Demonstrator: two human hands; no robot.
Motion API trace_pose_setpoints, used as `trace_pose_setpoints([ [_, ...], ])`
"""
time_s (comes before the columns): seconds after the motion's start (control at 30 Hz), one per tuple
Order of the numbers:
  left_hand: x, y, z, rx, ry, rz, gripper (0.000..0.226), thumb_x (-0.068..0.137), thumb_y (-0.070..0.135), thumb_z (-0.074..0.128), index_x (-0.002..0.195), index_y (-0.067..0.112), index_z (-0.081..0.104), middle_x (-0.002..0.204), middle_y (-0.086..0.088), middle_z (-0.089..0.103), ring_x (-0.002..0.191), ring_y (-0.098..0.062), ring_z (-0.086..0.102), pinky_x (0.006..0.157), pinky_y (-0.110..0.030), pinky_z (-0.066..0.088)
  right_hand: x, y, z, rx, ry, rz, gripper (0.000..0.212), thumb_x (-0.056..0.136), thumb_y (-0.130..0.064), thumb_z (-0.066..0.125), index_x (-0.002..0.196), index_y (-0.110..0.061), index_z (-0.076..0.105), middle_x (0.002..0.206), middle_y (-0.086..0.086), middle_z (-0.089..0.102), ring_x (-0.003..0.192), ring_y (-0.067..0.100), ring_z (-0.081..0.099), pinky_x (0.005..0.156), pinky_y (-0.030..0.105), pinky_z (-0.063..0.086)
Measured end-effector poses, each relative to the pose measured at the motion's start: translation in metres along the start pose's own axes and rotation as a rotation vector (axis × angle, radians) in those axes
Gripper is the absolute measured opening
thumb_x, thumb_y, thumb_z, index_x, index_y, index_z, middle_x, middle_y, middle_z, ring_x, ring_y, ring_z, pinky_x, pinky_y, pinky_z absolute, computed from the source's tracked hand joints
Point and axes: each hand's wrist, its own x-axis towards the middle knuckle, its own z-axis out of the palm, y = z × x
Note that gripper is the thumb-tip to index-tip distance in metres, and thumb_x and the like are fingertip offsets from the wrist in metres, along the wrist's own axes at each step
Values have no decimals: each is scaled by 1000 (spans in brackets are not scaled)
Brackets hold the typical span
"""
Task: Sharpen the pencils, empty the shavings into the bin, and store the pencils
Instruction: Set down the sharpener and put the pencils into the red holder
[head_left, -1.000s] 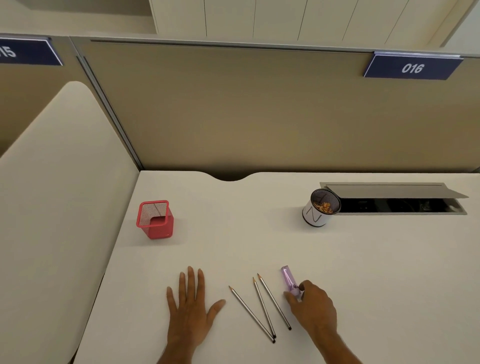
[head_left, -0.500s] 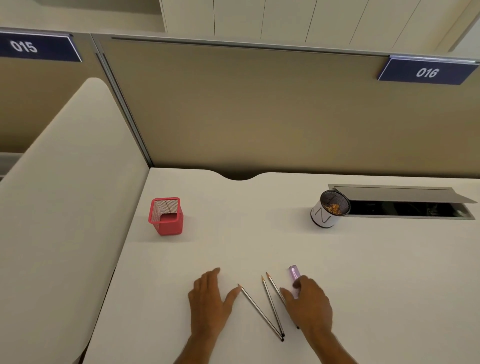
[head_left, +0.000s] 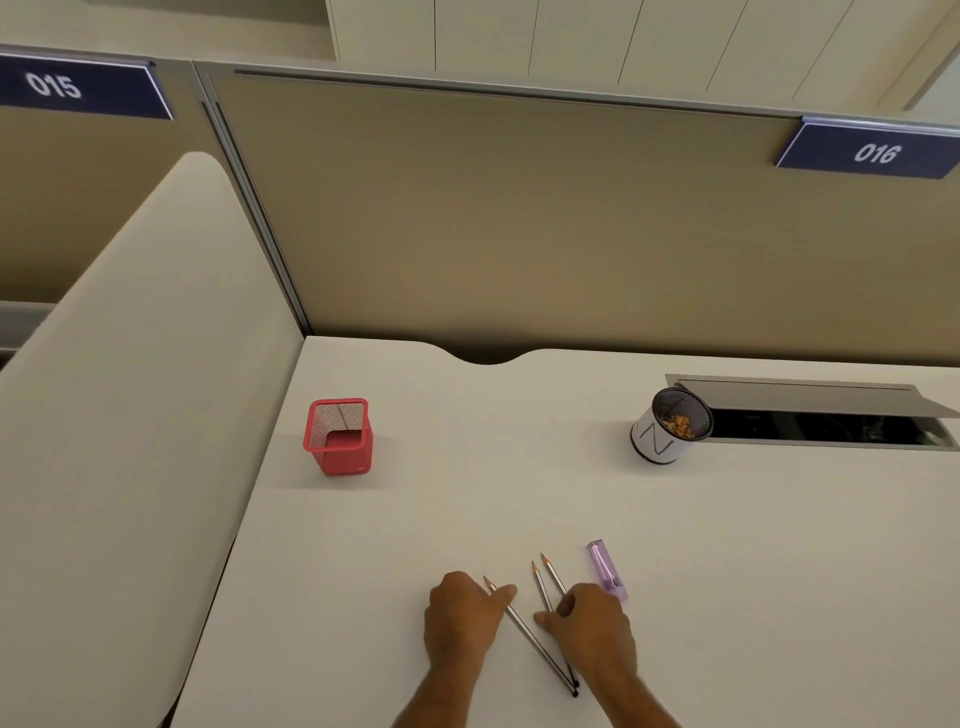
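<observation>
Head view: left hand (head_left: 462, 616) and right hand (head_left: 592, 623) rest on the worktop (head_left: 727, 545), fingers loose, touching three pencils (head_left: 540, 639) fanned between them. Purple sharpener (head_left: 605, 570) lies just beyond the right hand.

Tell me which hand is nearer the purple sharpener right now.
Right. The right hand sits just beside the purple sharpener, at its near end. The left hand is farther off, beyond the pencils.
</observation>
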Motion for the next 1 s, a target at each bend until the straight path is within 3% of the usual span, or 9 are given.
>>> trace_pose_setpoints([
  [0.13, 3, 2, 1, -22, -18, -22, 40, 62, 50, 75, 76, 13, 68, 78, -1, 75, 77, -23, 71, 71, -28, 57, 4, -3, 0, 31, -27, 37, 28, 72, -43, 78, 80, -21, 62, 83, -3, 67, 81, 17, 64, 71, 29, 51],
  [0.3, 9, -2, 1, -14, -74, -33, 30, 62, 39, 67, 69, 10, 71, 68, -1, 75, 63, -18, 72, 67, -31, 62, 11, -6, 1, 30, -75, 26, 25, 72, -38, 79, 79, -18, 65, 79, -2, 69, 76, 15, 65, 67, 25, 50],
  [0.47, -2, 3, -9, -14, -70, 69, 24, 66, 30, 62, 63, 7, 66, 59, -1, 71, 57, -18, 69, 62, -27, 58, 10, -17, -7, 81, -47, -22, 16, 70, -23, 71, 59, -14, 65, 53, -3, 64, 54, 11, 60, 56, 24, 49],
  [0.57, -7, 10, -21, -32, -11, 159, 14, 71, 29, 64, 67, 15, 62, 66, 3, 68, 64, -15, 64, 58, -23, 48, 7, -29, -17, 166, 1, -59, 18, 68, -23, 68, 61, -5, 69, 62, 8, 73, 66, 21, 68, 65, 31, 55],
  [0.63, -9, 17, -34, -57, 35, 231, 11, 72, 30, 65, 71, 19, 62, 68, 5, 67, 66, -13, 63, 59, -25, 49, 4, -40, -28, 220, 54, -97, 18, 61, -29, 66, 60, -11, 67, 61, 4, 73, 66, 19, 68, 69, 36, 56],
  [0.7, -10, 24, -50, -100, 92, 312, 11, 73, 29, 68, 73, 20, 61, 66, 6, 67, 65, -11, 63, 61, -27, 52, 0, -55, -39, 256, 102, -142, 17, 56, -33, 65, 56, -15, 62, 58, 0, 70, 62, 19, 66, 67, 40, 57],
  [0.83, -12, 44, -98, -236, 251, 461, 12, 76, 20, 72, 78, 21, 60, 71, 9, 67, 62, -6, 64, 54, -12, 42, -12, -100, -58, 380, 123, -303, 4, 65, -17, 67, 63, -16, 64, 60, 3, 70, 60, 26, 67, 60, 44, 58],
  [1.0, -3, 68, -167, -384, 457, 627, 15, 81, 10, 73, 82, 17, 60, 75, 3, 67, 67, -8, 66, 53, -2, 47, -27, -160, -61, 516, 119, -496, 10, 73, -7, 70, 75, -16, 69, 62, 4, 71, 54, 26, 68, 54, 45, 61],
])
